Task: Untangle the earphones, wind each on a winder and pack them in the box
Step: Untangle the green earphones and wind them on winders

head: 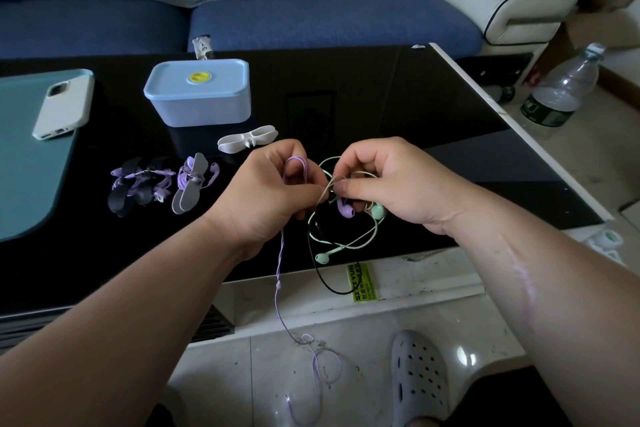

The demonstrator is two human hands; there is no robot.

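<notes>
A knot of earphone cables hangs between my hands above the table's front edge. My left hand (268,196) pinches a loop of the purple earphone cable (280,288), which trails down to the floor. My right hand (388,184) grips the tangle where the mint-green earphones (325,256), a purple earbud (346,211) and a black cable (329,282) meet. An empty white winder (247,139) lies just beyond my hands. A grey winder wound with purple earphones (194,184) and a black winder wound with purple earphones (138,185) lie to the left. The light-blue box (199,94) stands shut behind them.
A white phone (64,104) rests on a teal mat (27,166) at the left of the black glass table (398,107). A blue sofa runs along the far side. A plastic bottle (561,87) stands on the floor at right, and a grey clog (419,378) is below.
</notes>
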